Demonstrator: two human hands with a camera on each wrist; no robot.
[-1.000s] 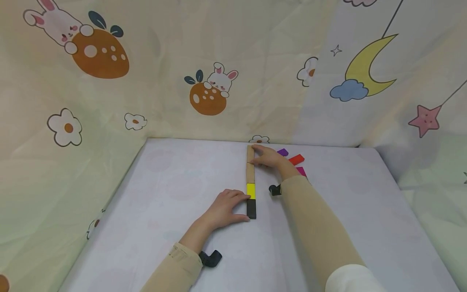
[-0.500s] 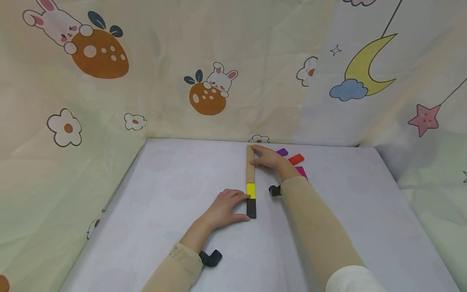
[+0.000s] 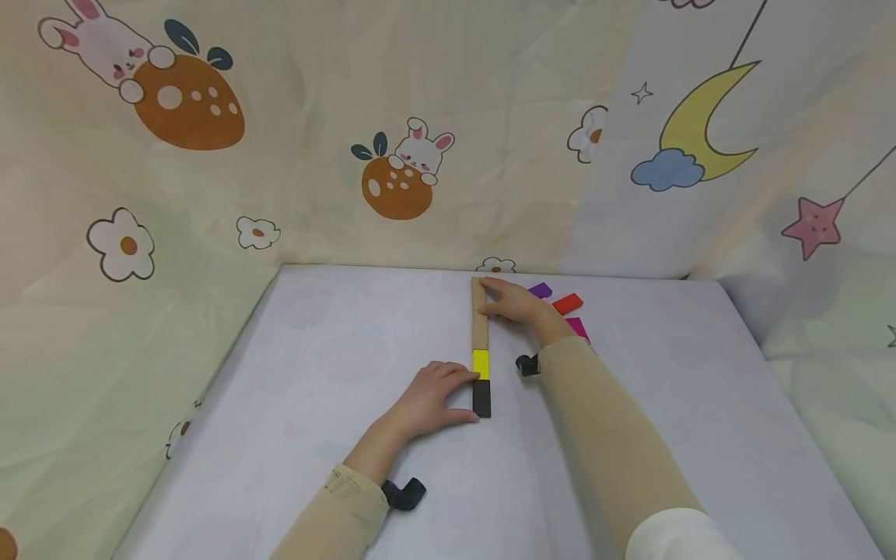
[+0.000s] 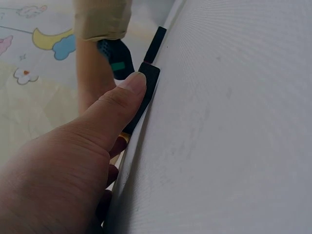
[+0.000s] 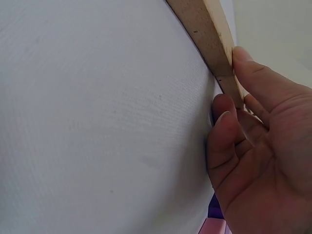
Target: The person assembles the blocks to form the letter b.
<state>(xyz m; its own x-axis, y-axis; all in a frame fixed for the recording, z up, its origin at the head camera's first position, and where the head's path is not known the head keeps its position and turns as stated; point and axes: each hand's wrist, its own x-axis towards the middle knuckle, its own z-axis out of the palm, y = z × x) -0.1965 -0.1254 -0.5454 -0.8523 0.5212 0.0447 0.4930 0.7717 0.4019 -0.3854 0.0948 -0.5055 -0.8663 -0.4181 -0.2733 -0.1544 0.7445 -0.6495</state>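
Two plain wooden blocks [image 3: 479, 330], a yellow block [image 3: 481, 363] and a black block [image 3: 481, 398] lie end to end in one straight row on the white table. My left hand [image 3: 430, 400] is at the row's near end. Its thumb touches the near corner of the black block, seen close in the left wrist view, and its index fingertip meets the yellow block's left side. At the far end, my right hand [image 3: 516, 302] touches the right side of the wooden blocks, thumb near their joint, index finger at the far corner. Its other fingers bend against the table.
Right of the right hand lie a purple block [image 3: 540, 290], a red block [image 3: 568, 303] and a magenta block [image 3: 577, 327], partly behind the forearm. A patterned cloth [image 3: 301, 194] hangs behind the table's back edge, close to the row's far end.
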